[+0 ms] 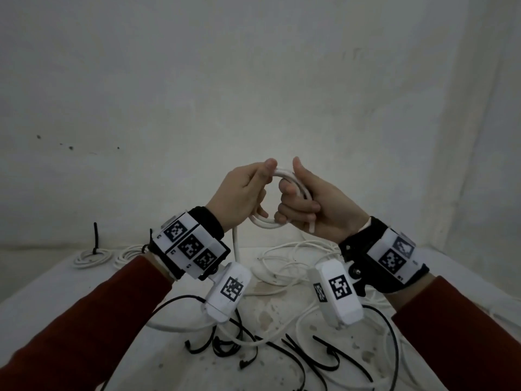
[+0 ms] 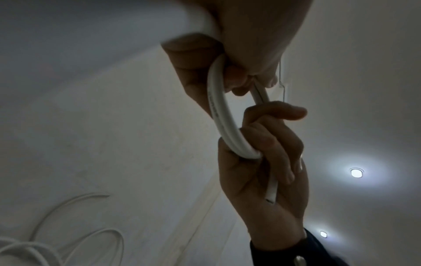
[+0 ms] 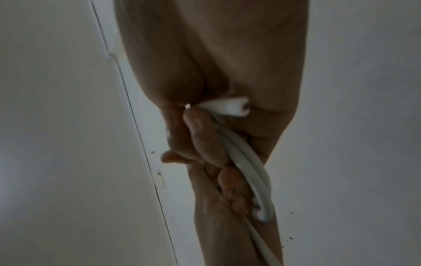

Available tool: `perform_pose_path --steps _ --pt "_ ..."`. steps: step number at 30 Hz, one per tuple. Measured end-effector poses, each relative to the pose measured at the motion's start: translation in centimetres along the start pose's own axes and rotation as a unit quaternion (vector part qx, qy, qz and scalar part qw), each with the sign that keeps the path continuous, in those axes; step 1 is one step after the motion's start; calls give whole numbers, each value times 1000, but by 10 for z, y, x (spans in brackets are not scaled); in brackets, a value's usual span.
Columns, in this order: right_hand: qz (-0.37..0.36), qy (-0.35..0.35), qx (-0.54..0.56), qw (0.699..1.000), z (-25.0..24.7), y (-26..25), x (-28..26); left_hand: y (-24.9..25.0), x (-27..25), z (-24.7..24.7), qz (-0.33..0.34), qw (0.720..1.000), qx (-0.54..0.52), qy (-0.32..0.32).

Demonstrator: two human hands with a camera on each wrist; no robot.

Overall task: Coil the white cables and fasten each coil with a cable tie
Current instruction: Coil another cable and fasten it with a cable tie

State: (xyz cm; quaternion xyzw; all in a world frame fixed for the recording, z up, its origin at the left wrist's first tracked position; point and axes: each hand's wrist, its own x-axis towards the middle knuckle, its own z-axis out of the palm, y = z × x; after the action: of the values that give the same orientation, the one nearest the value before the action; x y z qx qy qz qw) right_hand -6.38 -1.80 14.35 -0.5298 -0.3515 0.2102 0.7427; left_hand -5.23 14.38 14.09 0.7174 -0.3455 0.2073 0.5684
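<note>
Pale wall (image 1: 253,80) behind, white bench (image 1: 56,292) below, spotted with stains. Held up over the bench, close to each other, both hands. Left hand (image 1: 239,193) curled round the left side of a small coil of white cable (image 1: 293,180), thumb on top. Right hand (image 1: 313,207) curled round the right side, with the cut cable end (image 1: 311,227) poking out under its fingers. Hanging from the coil down to the bench, one long bit of cable (image 1: 235,244). More loose white cables (image 1: 284,266) in a messy heap on the bench under the hands. Black cable ties (image 1: 324,359) scattered near the front edge. Far left on the bench, one finished coil (image 1: 91,258) with a black tie (image 1: 95,238) sticking up, and another coil (image 1: 128,253) just beside it.
</note>
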Motion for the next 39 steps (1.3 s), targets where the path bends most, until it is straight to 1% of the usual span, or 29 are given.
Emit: perform_pose_path --steps 3,5,8,11,12,15,17,19,20,21,23,25,27,29,32,33,34,35,36,37,38,39 --pt "-1 -2 8 1000 3 -3 -4 1 0 1 20 999 46 -18" --pt "-17 27 25 999 -1 -8 -8 -2 -2 -2 28 994 96 -35" --pt "-46 68 60 995 -13 -18 -17 -12 -10 -5 3 990 124 -60" --pt "-77 81 97 989 -31 -30 -32 -25 -18 -10 31 980 180 -72" --pt "-89 68 119 987 -37 -34 -37 -29 -20 -13 44 973 212 -75" --pt "-108 -4 197 974 -52 -44 -53 -41 -23 -24 81 954 281 -61" --pt "-113 -32 227 967 -55 -45 -62 -49 -21 -30 87 954 286 -40" --pt "-134 -53 252 957 -51 -43 -66 -55 -18 -34 77 953 291 -24" --pt "-158 -45 261 951 -47 -41 -66 -55 -17 -33 73 949 305 -24" --pt "-191 -18 264 945 -43 -40 -65 -56 -18 -31 69 941 330 -31" --pt "-264 71 242 931 -35 -39 -59 -55 -22 -22 66 913 399 -47" --pt "-312 148 220 912 -30 -40 -52 -57 -28 -12 94 880 465 -33" --pt "-339 219 203 892 -31 -41 -44 -55 -34 -7 130 855 501 -23" --pt "-351 280 167 878 -35 -40 -37 -52 -38 -8 149 838 526 -7" --pt "-357 336 88 867 -42 -32 -23 -43 -45 -12 169 814 556 -11" --pt "-355 359 36 862 -43 -28 -18 -42 -47 -12 177 806 565 -20" --pt "-346 385 -39 855 -44 -22 -13 -39 -49 -12 188 797 573 -28" --pt "-327 402 -127 846 -44 -15 -9 -36 -50 -13 200 789 580 -38" --pt "-299 405 -212 837 -45 -8 -5 -32 -51 -13 216 780 586 -47" --pt "-261 393 -295 831 -45 0 -3 -27 -51 -14 234 771 590 -53" --pt "-211 366 -376 825 -45 6 -2 -20 -51 -15 246 763 595 -56" --pt "-149 324 -451 818 -44 13 -3 -14 -50 -17 251 757 600 -58"
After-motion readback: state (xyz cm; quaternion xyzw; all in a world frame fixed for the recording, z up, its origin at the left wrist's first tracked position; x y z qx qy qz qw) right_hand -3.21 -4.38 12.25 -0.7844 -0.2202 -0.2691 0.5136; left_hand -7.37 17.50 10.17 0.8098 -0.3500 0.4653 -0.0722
